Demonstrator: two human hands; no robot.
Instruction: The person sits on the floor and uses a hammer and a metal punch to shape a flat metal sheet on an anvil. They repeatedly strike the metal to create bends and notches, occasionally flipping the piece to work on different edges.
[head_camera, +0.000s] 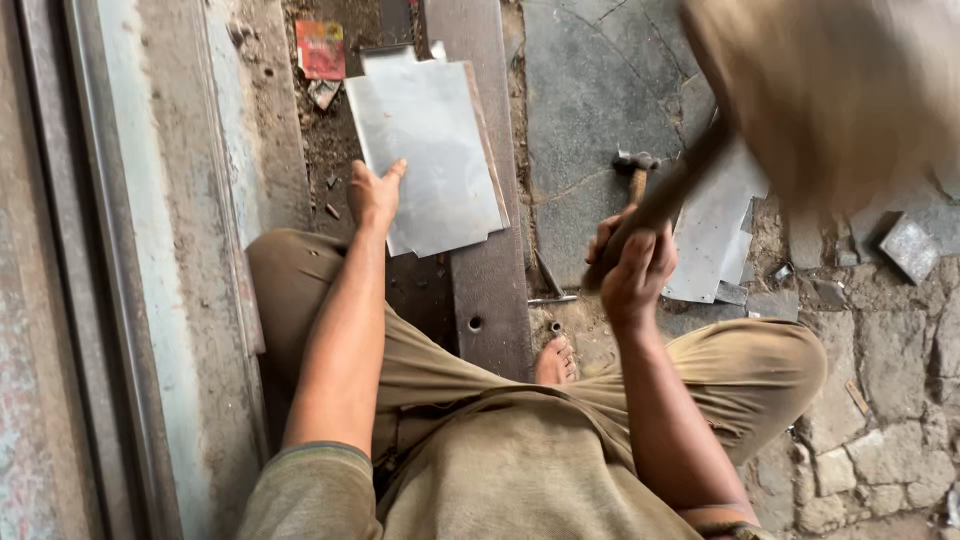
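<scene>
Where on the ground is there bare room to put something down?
Free: the grey stone slab between the steel bar and the scrap sheets. Crowded: the bar under the metal sheet held by the left hand; offcuts right of the right hand.

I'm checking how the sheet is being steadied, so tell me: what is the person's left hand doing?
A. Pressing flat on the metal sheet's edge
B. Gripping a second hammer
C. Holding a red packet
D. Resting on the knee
A: the left hand lies with fingers spread on the near edge of the grey metal sheet, while the right hand grips the mallet handle.
</scene>
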